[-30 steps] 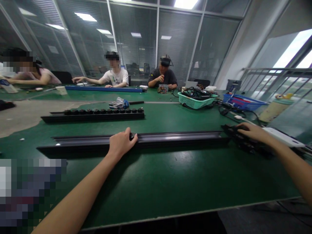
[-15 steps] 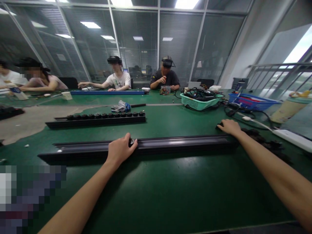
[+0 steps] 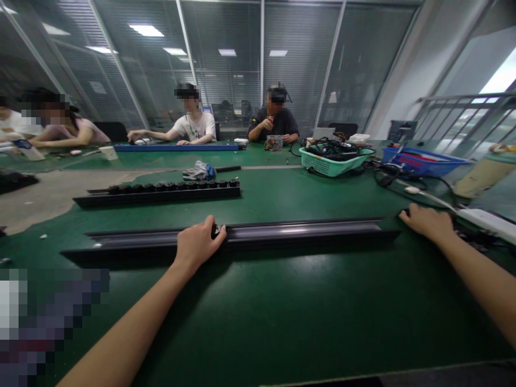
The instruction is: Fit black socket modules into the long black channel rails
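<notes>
A long black channel-shaped rail (image 3: 298, 231) lies across the green table in front of me. My left hand (image 3: 199, 239) is closed over its middle, thumb and fingers pinching a small black part (image 3: 216, 231) with a light-coloured spot. That part's lower side is hidden by the hand and the rail. Beyond the rail's right end, my right hand (image 3: 429, 221) rests low over the table with fingers curled; a bit of something dark shows at its fingertips. Black parts (image 3: 479, 239) lie partly hidden behind the right wrist.
A second black rail (image 3: 161, 199) with a row of black parts lies farther back, near a grey-blue glove (image 3: 200, 171). Back right stand a green basket (image 3: 328, 164) of cables, a blue tray (image 3: 427, 161) and a white power strip (image 3: 489, 223). Several people sit across the table.
My right hand has moved right, away from the rail's right end, uncovering that end. My left hand stays at the rail's middle. The view has shifted slightly.
</notes>
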A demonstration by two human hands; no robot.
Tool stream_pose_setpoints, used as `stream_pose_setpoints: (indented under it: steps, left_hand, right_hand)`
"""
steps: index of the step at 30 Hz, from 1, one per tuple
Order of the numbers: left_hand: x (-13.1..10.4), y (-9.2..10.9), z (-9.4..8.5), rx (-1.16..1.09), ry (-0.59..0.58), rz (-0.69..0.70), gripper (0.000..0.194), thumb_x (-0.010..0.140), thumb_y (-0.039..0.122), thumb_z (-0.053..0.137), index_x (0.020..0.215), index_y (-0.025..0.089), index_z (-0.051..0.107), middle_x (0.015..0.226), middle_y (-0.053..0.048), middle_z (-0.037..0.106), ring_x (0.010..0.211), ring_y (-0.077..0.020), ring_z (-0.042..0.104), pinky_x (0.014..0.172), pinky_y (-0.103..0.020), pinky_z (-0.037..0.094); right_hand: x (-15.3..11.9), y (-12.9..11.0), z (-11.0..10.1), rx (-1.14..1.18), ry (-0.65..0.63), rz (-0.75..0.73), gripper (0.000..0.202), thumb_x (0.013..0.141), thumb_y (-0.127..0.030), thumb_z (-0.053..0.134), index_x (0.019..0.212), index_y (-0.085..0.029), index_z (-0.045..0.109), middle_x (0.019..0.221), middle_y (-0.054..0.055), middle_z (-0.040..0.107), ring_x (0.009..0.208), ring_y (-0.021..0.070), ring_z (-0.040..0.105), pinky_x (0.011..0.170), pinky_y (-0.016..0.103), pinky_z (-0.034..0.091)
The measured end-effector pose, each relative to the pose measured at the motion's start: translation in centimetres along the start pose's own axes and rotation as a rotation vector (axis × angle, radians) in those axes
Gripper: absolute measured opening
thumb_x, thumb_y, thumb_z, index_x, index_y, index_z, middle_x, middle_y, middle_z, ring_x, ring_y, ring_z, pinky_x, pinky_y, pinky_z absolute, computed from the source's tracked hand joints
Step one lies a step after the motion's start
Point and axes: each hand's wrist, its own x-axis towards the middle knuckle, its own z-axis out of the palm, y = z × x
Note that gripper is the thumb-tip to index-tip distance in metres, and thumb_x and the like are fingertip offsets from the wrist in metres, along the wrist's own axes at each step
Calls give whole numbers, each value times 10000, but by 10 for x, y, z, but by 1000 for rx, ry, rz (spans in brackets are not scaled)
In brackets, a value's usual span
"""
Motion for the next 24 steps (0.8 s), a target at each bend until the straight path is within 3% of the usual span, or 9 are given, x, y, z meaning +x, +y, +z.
stream_pose_setpoints:
  steps: [5,8,10,12,14,16,19,22,24]
  left_hand:
    - [-2,-1,-1,-16,-8,6,514,958,602,257,1011,201,574,845,-109,722,757,-287,685,625,-310,397]
    - [-2,-1,-1,-36,-16,1,579,952,649,231,1017,192,581,850,-117,722,764,-291,686,638,-313,407]
    - [-2,-1,-2,-55,-17,-1,622,954,660,193,1024,186,589,845,-122,721,767,-298,686,642,-318,412]
    - [-2,-3,-4,-61,-16,-16,632,973,622,153,1048,179,597,842,-129,720,776,-303,688,655,-327,417]
    - [-1,-6,-6,-44,-1,-55,625,991,558,124,1068,169,607,848,-144,719,797,-310,690,674,-336,422]
    - [0,-10,-9,-22,26,-96,615,999,501,115,1058,158,622,859,-160,717,820,-320,692,682,-343,424]
    - [3,-19,-10,-11,55,-139,593,997,445,133,1022,149,647,870,-173,717,837,-328,695,679,-349,427]
    - [4,-27,-8,-8,73,-162,581,990,408,146,1019,145,663,876,-181,719,839,-340,700,676,-361,438]
    - [5,-31,-6,-7,79,-176,583,987,395,145,1019,140,669,876,-188,719,842,-347,703,678,-371,448]
  right_hand:
    - [4,43,13,6,-3,14,619,974,-537,185,1271,-137,553,1314,305,574,1201,371,550,960,527,332]
    - [-6,22,-14,40,230,-115,631,992,-486,150,1393,-118,470,1391,290,530,1275,350,496,1054,557,250]
    - [-25,-21,-50,68,385,-260,625,1001,-453,167,1408,-81,462,1374,287,544,1262,346,503,1073,546,255]
    - [-56,-81,-91,147,492,-423,626,1003,-463,202,1376,-53,494,1301,282,593,1200,356,545,1038,526,327]
    - [-99,-151,-127,321,506,-666,580,1000,-485,264,1309,-86,549,1239,228,638,1117,319,597,963,448,420]
    - [-148,-221,-154,469,429,-946,498,1002,-496,308,1254,-165,583,1152,147,680,1009,270,633,886,397,463]
    - [-220,-313,-173,470,387,-1248,474,1004,-556,302,1187,-226,589,1061,85,697,916,230,640,808,361,467]
    - [-270,-383,-177,358,467,-1321,572,976,-662,262,1228,-234,546,1092,92,687,951,242,628,795,359,450]
    - [-289,-414,-178,291,452,-1346,588,970,-674,263,1233,-220,529,1099,103,687,955,257,626,768,359,442]
